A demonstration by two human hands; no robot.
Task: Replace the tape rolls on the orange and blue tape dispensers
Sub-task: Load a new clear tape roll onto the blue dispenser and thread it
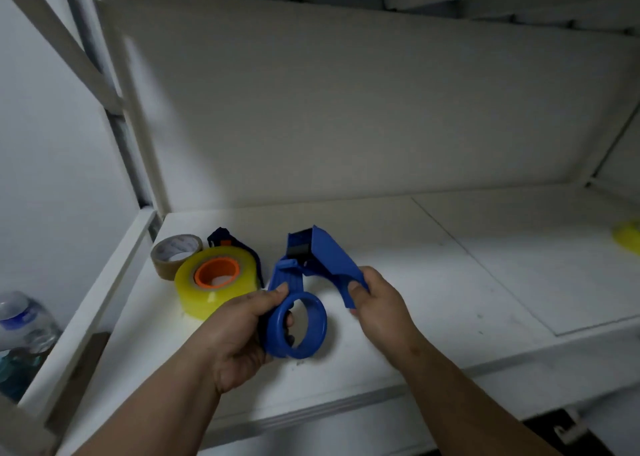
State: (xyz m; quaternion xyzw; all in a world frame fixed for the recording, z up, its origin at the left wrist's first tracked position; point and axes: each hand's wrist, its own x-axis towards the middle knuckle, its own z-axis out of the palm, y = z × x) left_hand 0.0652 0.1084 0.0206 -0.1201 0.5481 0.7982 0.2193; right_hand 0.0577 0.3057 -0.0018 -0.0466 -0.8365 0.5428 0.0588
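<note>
The blue tape dispenser (313,268) is held above the white shelf (450,282), its round hub bare of tape. My left hand (242,331) grips the hub ring, fingers through its hole. My right hand (375,300) pinches the dispenser's handle end. To the left lies a yellowish clear tape roll (211,294) around an orange hub (217,271), with dark blue dispenser parts behind it. A brown tape roll (175,255) stands beside it, further back.
A plastic water bottle (24,324) stands at the lower left outside the shelf frame. Something yellow (628,236) shows at the right edge. The shelf's back wall and an upper shelf close in above.
</note>
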